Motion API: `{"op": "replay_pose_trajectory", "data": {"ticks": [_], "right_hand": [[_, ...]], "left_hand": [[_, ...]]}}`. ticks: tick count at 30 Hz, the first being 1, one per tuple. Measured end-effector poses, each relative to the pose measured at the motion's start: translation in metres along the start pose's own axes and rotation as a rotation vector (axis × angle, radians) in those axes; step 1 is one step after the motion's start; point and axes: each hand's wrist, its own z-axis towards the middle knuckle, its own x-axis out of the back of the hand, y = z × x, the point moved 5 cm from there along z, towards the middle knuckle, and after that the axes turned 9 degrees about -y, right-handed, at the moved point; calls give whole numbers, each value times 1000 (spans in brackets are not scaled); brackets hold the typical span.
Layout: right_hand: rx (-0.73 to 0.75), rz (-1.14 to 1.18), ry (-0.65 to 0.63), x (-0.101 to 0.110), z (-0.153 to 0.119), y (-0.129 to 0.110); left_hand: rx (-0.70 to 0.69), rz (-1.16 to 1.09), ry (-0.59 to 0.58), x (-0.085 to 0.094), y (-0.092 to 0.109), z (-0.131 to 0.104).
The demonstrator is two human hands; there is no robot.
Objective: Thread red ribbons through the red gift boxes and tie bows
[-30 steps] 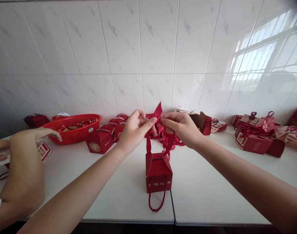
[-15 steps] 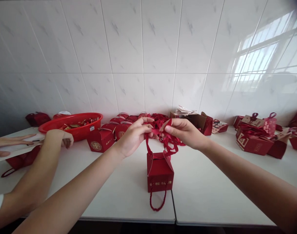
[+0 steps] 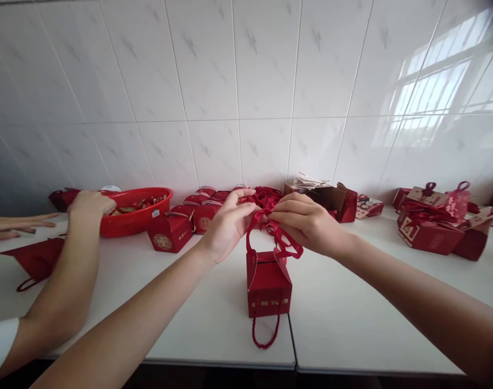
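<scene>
Cord handle loops off the front of the red gift box, sitting upright just below both hands. Right hand has its fingers pinched on the red ribbon above the box; left hand touches it too, but can't tell if it's gripping. Ribbon pile behind, tiled wall at the back.
</scene>
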Motion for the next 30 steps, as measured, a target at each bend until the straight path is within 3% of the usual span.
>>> {"op": "replay_pose_trajectory", "data": {"ticks": [2, 5, 8, 10, 13, 16, 19, 21, 24, 30], "right_hand": [[-66, 82, 57, 0, -2, 2], [-284, 157, 179, 5, -12, 11], [-551, 90, 167, 12, -35, 25], [-701, -3, 27, 15, -58, 37], [-891, -124, -356, 10, -108, 58], [-1069, -158, -729, -4, -163, 71], [-1088, -64, -877, -25, -187, 69], [-1041, -51, -808, -34, -177, 63], [-999, -9, -645, -43, -147, 53], [-923, 425, -611, -76, -106, 23]], "left_hand": [[-65, 137, 33, -2, 2, -3], [-180, 384, 86, -4, 10, -11], [-264, 582, 189, 5, 22, -22], [-282, 735, 241, 22, 27, -33], [-172, 895, 254, 65, 18, -53], [85, 969, 180, 111, -15, -76], [238, 1017, 66, 132, -49, -89], [188, 1045, 80, 129, -59, -87], [87, 998, 155, 108, -68, -74], [312, 668, 133, 64, -110, -58]]}}
